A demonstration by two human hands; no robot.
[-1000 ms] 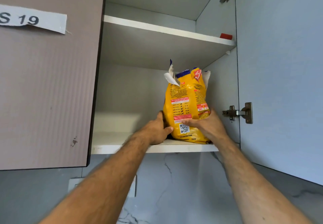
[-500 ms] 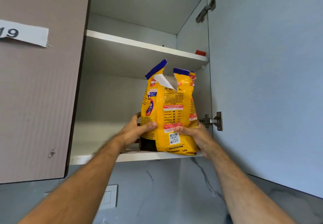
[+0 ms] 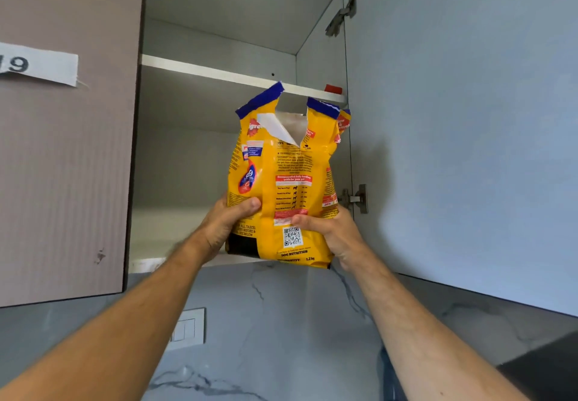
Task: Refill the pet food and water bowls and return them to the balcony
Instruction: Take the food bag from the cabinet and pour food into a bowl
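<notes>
One dog food bag (image 3: pixel 283 181), two hands, two shelves, two door hinges, one red object (image 3: pixel 333 88), one wall switch (image 3: pixel 186 328).

A home kitchen: open wall cabinet (image 3: pixel 219 137) above marbled backsplash (image 3: pixel 281 322).

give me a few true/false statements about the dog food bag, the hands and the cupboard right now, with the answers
1. Both hands grip the yellow dog food bag near its bottom, the left hand on one side and the right hand on the other. True.
2. The top of the bag is sealed shut. False: it is torn open, with a gap between two blue-edged flaps.
3. The cupboard door on the right is open. True.
4. The bag lies flat on its side on the lower shelf. False: it is held upright at the shelf's front edge.
5. A small red object sits on the upper shelf. True.
</notes>
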